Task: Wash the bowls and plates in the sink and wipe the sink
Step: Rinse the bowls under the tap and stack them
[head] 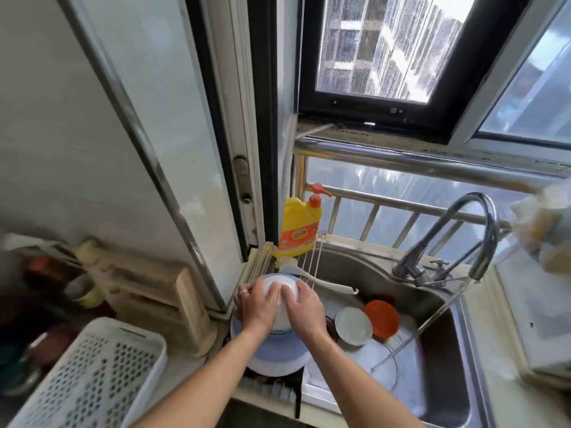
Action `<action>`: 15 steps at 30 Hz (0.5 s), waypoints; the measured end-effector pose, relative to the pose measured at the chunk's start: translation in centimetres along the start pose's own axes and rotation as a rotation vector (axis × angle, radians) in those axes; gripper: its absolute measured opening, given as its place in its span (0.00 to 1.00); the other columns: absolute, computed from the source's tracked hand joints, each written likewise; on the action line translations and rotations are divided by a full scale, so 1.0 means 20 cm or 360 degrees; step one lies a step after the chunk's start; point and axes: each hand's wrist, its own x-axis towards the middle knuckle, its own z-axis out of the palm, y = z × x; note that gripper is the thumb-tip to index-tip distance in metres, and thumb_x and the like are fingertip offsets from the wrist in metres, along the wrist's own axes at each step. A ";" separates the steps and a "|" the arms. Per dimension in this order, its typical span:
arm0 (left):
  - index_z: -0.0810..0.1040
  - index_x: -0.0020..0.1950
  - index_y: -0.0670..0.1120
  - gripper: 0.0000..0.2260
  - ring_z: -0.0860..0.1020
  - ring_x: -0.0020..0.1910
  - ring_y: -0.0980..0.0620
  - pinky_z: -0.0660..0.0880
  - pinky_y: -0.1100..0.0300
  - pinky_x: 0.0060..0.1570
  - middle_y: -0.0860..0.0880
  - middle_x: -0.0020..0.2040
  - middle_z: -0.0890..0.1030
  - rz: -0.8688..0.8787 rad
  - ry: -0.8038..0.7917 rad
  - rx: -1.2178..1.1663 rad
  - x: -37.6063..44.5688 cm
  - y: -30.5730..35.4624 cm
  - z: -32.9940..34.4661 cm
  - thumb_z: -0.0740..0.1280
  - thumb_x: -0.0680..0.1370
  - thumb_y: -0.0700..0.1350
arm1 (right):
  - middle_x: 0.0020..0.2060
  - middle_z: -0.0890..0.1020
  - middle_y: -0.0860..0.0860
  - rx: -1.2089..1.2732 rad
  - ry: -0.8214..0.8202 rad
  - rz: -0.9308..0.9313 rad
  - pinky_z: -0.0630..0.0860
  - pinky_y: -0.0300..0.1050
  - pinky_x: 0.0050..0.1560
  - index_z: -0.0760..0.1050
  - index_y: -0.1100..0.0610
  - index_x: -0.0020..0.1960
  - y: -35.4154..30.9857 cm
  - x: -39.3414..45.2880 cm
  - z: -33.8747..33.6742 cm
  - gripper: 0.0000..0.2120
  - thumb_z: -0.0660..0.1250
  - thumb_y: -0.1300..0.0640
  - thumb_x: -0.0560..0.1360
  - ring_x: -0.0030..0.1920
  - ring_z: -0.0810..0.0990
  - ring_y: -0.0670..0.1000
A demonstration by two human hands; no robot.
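Note:
An upturned white bowl (pixel 279 287) sits at the sink's left end, on top of other white and pale blue dishes (pixel 278 350). My left hand (pixel 255 305) grips its left side and my right hand (pixel 304 307) grips its right side, fingers curled over the base. In the steel sink (pixel 445 350) lie a white bowl (pixel 353 325) tilted on edge, an orange bowl (pixel 383 319) behind it and a large clear plate (pixel 383 362) under a thin stream from the tap (pixel 475 230).
A yellow dish soap bottle (pixel 299 227) stands at the sink's back left beside a wire rack (pixel 309 261) and a white brush (pixel 324 282). A white perforated basket (pixel 92 375) sits on the counter at lower left. A wooden rack (pixel 160 301) stands behind it.

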 end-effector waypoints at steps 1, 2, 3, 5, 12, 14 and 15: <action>0.74 0.69 0.52 0.19 0.65 0.68 0.41 0.64 0.49 0.68 0.43 0.69 0.68 0.0014 0.0051 0.0039 0.00 0.00 0.00 0.59 0.82 0.58 | 0.60 0.80 0.56 0.0009 -0.0029 0.0001 0.69 0.48 0.63 0.76 0.59 0.66 0.01 0.01 -0.01 0.21 0.63 0.46 0.81 0.64 0.76 0.57; 0.74 0.69 0.49 0.22 0.66 0.67 0.40 0.65 0.48 0.67 0.41 0.69 0.69 0.0054 0.0132 0.0075 -0.01 0.01 -0.01 0.57 0.81 0.59 | 0.62 0.80 0.56 0.0034 -0.0060 0.0002 0.69 0.49 0.65 0.75 0.59 0.68 0.02 0.00 -0.03 0.22 0.62 0.44 0.81 0.65 0.75 0.56; 0.74 0.69 0.47 0.25 0.67 0.66 0.40 0.66 0.47 0.65 0.41 0.68 0.69 0.0143 0.0240 0.0078 -0.03 0.02 -0.01 0.56 0.78 0.59 | 0.62 0.79 0.54 0.0079 -0.0063 0.0005 0.70 0.50 0.66 0.75 0.57 0.68 0.04 0.00 -0.04 0.24 0.61 0.42 0.81 0.65 0.75 0.55; 0.75 0.65 0.45 0.25 0.69 0.62 0.42 0.67 0.47 0.61 0.42 0.64 0.72 0.0530 0.0457 0.0032 -0.08 0.06 0.02 0.57 0.74 0.55 | 0.57 0.81 0.50 0.0157 0.0001 0.0029 0.72 0.48 0.60 0.78 0.54 0.63 0.10 0.00 -0.08 0.20 0.60 0.41 0.80 0.59 0.77 0.51; 0.77 0.45 0.47 0.10 0.74 0.46 0.50 0.73 0.55 0.49 0.50 0.46 0.76 0.1220 -0.0068 0.0036 -0.29 0.24 0.44 0.57 0.70 0.42 | 0.38 0.83 0.52 -0.0135 -0.0049 0.0327 0.76 0.51 0.45 0.78 0.55 0.40 0.60 0.05 -0.33 0.11 0.60 0.57 0.78 0.43 0.80 0.55; 0.76 0.41 0.50 0.08 0.75 0.43 0.51 0.74 0.53 0.45 0.52 0.44 0.76 0.0956 -0.0314 0.0078 -0.29 0.20 0.66 0.57 0.71 0.41 | 0.42 0.84 0.53 -0.0180 -0.0176 0.0490 0.75 0.48 0.44 0.80 0.55 0.43 0.79 0.07 -0.40 0.11 0.59 0.58 0.77 0.45 0.81 0.55; 0.76 0.42 0.51 0.08 0.76 0.44 0.50 0.74 0.53 0.46 0.51 0.45 0.77 0.0787 -0.0407 0.0127 -0.27 0.16 0.79 0.59 0.71 0.40 | 0.45 0.85 0.54 -0.0192 -0.0198 0.0541 0.75 0.47 0.44 0.80 0.55 0.46 0.88 0.08 -0.43 0.11 0.59 0.59 0.76 0.48 0.81 0.55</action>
